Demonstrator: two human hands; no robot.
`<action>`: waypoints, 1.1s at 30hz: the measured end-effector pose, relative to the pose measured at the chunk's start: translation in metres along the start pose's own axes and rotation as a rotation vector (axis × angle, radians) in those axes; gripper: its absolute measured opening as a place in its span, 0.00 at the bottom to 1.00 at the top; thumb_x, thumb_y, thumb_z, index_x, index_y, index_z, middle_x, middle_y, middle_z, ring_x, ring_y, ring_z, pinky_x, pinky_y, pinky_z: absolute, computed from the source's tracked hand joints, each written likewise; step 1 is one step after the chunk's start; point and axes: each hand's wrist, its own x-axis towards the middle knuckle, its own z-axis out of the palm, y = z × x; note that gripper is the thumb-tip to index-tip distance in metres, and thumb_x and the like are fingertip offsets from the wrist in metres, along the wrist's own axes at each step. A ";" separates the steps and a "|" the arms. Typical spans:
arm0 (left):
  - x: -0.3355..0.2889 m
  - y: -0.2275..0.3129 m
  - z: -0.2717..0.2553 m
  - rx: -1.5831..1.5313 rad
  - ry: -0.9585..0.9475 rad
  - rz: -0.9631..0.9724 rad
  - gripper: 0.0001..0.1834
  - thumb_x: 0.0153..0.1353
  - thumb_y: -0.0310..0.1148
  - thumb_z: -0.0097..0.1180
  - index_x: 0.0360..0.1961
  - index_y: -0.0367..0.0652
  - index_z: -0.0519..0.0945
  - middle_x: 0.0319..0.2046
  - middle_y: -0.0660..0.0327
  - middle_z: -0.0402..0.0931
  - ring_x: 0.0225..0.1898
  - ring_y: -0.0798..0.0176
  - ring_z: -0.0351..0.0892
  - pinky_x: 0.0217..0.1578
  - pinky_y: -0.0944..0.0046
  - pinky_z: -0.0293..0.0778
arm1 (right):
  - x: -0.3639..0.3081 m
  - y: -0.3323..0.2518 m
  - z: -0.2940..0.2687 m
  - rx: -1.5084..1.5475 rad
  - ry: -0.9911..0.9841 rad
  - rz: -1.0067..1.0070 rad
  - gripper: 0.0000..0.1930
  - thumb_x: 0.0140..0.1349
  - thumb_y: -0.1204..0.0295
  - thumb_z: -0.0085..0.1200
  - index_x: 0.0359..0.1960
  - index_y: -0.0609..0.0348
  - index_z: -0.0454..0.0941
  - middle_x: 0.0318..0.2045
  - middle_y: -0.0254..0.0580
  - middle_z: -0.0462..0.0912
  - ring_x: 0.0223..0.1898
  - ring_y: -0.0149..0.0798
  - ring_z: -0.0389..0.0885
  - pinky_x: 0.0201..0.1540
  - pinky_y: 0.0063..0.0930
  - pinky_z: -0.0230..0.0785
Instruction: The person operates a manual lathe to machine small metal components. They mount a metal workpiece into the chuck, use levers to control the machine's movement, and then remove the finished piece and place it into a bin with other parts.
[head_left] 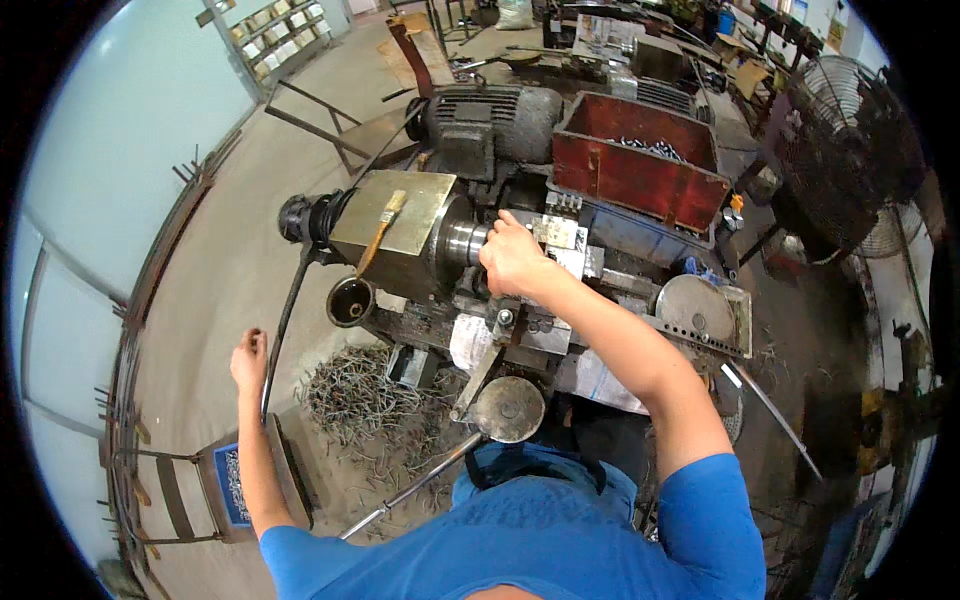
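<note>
My right hand (510,258) is at the front of the lathe's shiny round spindle nose (463,243), fingers bent together. Whatever they pinch is hidden behind the hand. Out to the left, my left hand (249,362) is held with its fingers curled in, just beside a long dark lever (284,335); any small thing inside it cannot be made out. On the headstock's flat metal cover (405,205) lies a brush (382,232) with a wooden handle. Below my right hand sit the tool slide and a clamp bolt (504,318).
A red metal bin (625,165) of small parts stands behind the lathe, near a motor (490,120). Metal shavings (350,395) heap on the floor. A blue tray (230,485) of small parts is at lower left. A large fan (845,150) stands right.
</note>
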 end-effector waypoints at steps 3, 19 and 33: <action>-0.041 -0.055 0.025 0.176 -0.140 -0.229 0.22 0.56 0.53 0.52 0.38 0.44 0.78 0.26 0.48 0.79 0.32 0.45 0.79 0.33 0.50 0.73 | 0.008 -0.002 0.001 0.055 -0.139 -0.012 0.08 0.38 0.67 0.55 0.21 0.53 0.82 0.29 0.47 0.82 0.43 0.45 0.76 0.61 0.37 0.52; -0.065 0.028 0.018 -0.079 -0.525 -0.179 0.21 0.46 0.46 0.60 0.29 0.36 0.77 0.25 0.45 0.77 0.32 0.42 0.78 0.34 0.50 0.72 | 0.002 -0.001 0.016 0.018 0.050 0.046 0.09 0.41 0.68 0.52 0.21 0.58 0.82 0.26 0.49 0.81 0.40 0.49 0.76 0.62 0.43 0.51; -0.055 0.007 0.052 -0.776 -0.574 -0.234 0.10 0.56 0.29 0.54 0.32 0.31 0.74 0.15 0.59 0.74 0.15 0.64 0.76 0.17 0.65 0.71 | -0.125 0.131 -0.136 0.060 0.724 0.392 0.26 0.35 0.71 0.53 0.44 0.56 0.78 0.53 0.52 0.71 0.49 0.50 0.72 0.53 0.36 0.66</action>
